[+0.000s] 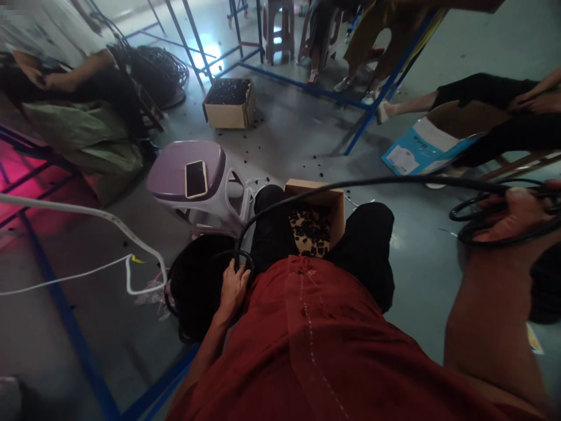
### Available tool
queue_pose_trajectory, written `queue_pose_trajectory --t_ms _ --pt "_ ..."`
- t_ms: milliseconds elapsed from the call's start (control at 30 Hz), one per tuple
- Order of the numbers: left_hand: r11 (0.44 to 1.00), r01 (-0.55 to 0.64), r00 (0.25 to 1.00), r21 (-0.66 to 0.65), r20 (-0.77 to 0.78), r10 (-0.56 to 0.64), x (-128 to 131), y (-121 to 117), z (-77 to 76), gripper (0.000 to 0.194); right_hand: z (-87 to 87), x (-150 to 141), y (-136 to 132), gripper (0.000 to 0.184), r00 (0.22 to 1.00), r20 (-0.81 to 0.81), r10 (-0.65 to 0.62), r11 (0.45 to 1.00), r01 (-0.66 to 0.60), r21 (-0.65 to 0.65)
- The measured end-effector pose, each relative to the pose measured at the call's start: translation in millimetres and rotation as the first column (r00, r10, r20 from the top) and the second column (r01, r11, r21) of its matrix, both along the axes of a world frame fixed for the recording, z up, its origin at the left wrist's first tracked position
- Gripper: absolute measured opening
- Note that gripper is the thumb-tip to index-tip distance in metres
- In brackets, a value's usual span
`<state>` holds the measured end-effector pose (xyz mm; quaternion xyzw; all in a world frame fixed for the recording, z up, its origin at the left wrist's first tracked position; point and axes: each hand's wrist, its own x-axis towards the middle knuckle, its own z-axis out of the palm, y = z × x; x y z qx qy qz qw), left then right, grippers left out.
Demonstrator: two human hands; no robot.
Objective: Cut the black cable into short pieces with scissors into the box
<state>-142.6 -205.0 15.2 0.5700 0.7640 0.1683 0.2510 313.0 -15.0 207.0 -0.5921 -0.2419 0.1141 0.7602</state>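
Note:
A black rubber hose or cable stretches in an arc over my knees, from one hand to the other. By my left hip, my left hand is closed round its lower end, where it bends in a small loop beside a dark coiled pile. Far out to the right, my right hand grips the other stretch, with several loops hanging round it. Between my legs a cardboard box holds many small black pieces.
A purple-topped stool bears a phone. Ahead stands a carton of black pieces; to the right, a blue-white carton. Blue frame bars cross the floor. Other people sit around. A white cable hangs at left.

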Motion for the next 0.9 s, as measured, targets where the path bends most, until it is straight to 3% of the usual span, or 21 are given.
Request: queue_pose_trajectory --t_ms 100,200,333,433,533,633,700,767,833,900 --pt "0.999 0.018 0.978 -0.050 0.206 -0.007 6.2 -4.8 -9.4 0.057 -8.6 -0.6 2.8 0.030 0.966 0.187 0.180 0.974 -0.201 0.102" --pt "0.997 -0.011 0.958 -0.073 0.286 0.032 12.1 -3.5 -7.8 0.064 -13.4 -6.4 10.4 0.026 0.960 0.217 0.175 0.974 -0.201 0.105" --pt "0.992 -0.072 0.887 -0.103 0.448 0.110 7.8 6.7 16.0 0.055 -13.1 -26.5 24.3 0.026 0.946 0.220 0.238 0.956 -0.267 0.117" --pt "0.966 -0.217 0.768 -0.140 0.587 0.257 -1.8 14.1 44.0 0.049 -13.8 -49.4 36.1 0.028 0.928 0.192 0.321 0.937 -0.341 0.082" --pt "0.917 -0.367 0.541 -0.158 0.765 0.349 -8.1 21.0 72.0 0.042 -19.7 -76.0 48.7 0.031 0.877 0.189 0.442 0.890 -0.455 0.031" --pt "0.873 -0.436 0.185 -0.217 0.928 0.324 -6.7 31.8 93.3 0.032 -30.7 -104.3 56.1 0.030 0.800 0.192 0.569 0.821 -0.565 -0.082" --pt "0.841 -0.447 -0.072 -0.305 0.949 0.306 -3.0 41.9 103.3 0.025 -39.3 -124.1 53.9 0.031 0.749 0.174 0.639 0.769 -0.619 -0.159" --pt "0.808 -0.440 -0.277 -0.391 0.915 0.292 0.9 53.1 111.1 0.017 -48.5 -143.9 44.7 0.033 0.698 0.147 0.701 0.711 -0.667 -0.222" --pt "0.797 -0.425 -0.397 -0.430 0.879 0.262 4.3 63.5 117.5 0.019 -57.5 -162.8 29.8 0.035 0.597 0.077 0.798 0.593 -0.756 -0.278" --pt "0.805 -0.419 -0.450 -0.419 0.866 0.216 7.0 72.6 123.1 0.026 -65.0 -179.7 12.1 0.034 0.509 0.015 0.860 0.485 -0.810 -0.330"
